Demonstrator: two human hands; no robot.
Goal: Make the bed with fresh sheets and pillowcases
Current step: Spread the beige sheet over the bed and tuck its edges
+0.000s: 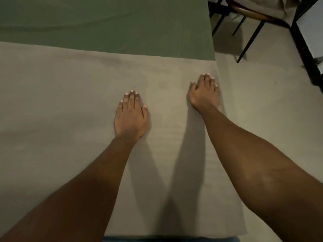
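A beige sheet [61, 102] lies spread over the near part of the bed, and its far edge crosses the bed from left to right. Beyond that edge the green mattress cover [113, 25] shows. My left hand [131, 117] rests flat on the beige sheet, palm down, fingers together. My right hand [204, 92] lies flat near the bed's right edge, fingers slightly spread, pressing the sheet where it drops over the side. Neither hand holds anything.
To the right of the bed is pale floor [271, 105]. A chair with black legs [251, 34] and cloth piled on its seat stands at the upper right. A dark-framed piece of furniture [307, 49] stands at the far right edge.
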